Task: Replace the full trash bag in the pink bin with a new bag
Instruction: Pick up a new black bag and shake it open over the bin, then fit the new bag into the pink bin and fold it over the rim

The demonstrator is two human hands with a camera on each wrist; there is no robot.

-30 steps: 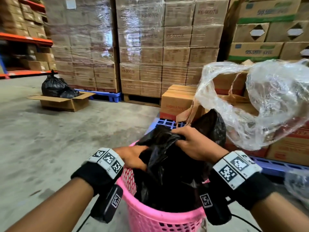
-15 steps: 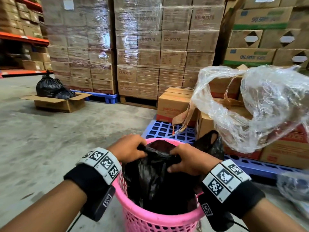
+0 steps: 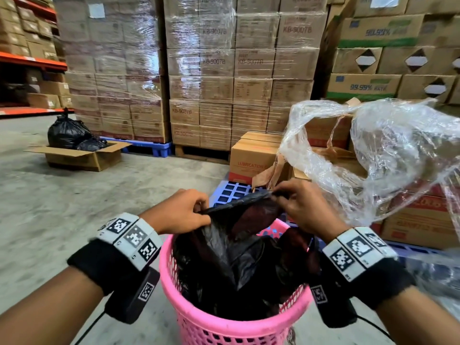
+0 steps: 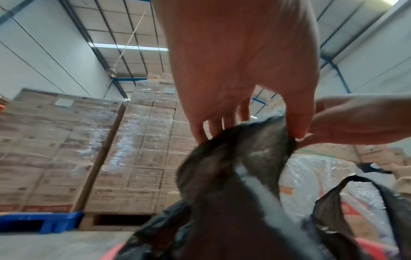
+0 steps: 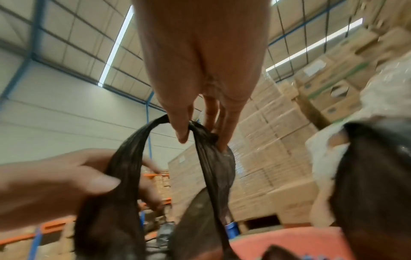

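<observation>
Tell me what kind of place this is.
Most likely a warehouse: shrink-wrapped stacks of cartons sit on a blue pallet, orange storage racking holds more boxes, and the left wrist view shows a high steel-framed roof.

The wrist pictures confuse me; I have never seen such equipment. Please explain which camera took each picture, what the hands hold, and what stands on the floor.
There is no machine: a person works with bare hands. One picture comes from a camera on the head, looking down at both arms. The other two come from cameras strapped to the wrists, looking along each hand, so the ceiling shows behind. The left hand and the right hand each pinch the top of a black bag that sits in a pink bin on the concrete floor. Right of the bin, crumpled clear plastic lies on stacked boxes. Far left, an open box holds tied black bags.
</observation>
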